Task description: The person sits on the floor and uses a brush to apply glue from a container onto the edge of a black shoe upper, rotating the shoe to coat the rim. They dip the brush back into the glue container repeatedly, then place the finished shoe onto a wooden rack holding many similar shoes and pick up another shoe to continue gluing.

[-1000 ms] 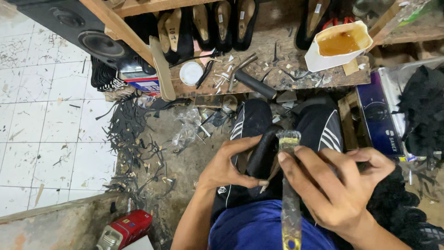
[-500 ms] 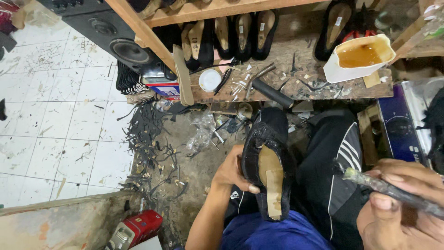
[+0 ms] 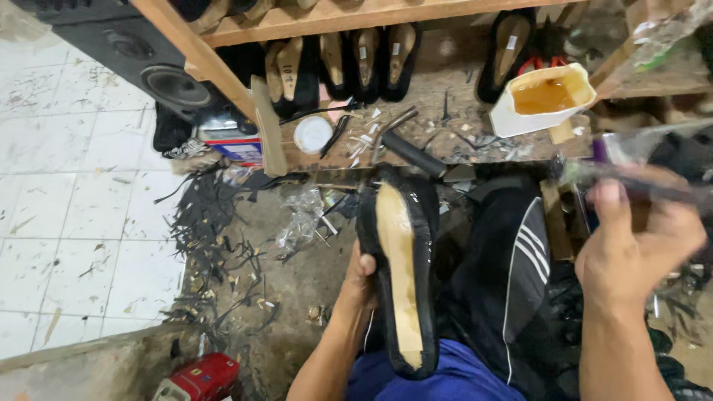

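The left hand (image 3: 362, 280) is gripping a black shoe (image 3: 399, 267), sole up; the right hand's (image 3: 631, 249) grip is closing on a blurred tool (image 3: 639, 182), just below a white tub (image 3: 546, 100) holding amber glue.

wooden bench (image 3: 445, 96) | holds white glue tub (image 3: 541, 100), round white lid (image 3: 312, 134), black-handled tool (image 3: 413, 154), shoe row (image 3: 349, 67)

Left hand (image 3: 362, 281) grips black shoe (image 3: 401, 267), tan sole up; right hand (image 3: 631, 252) holds blurred tool (image 3: 639, 178).
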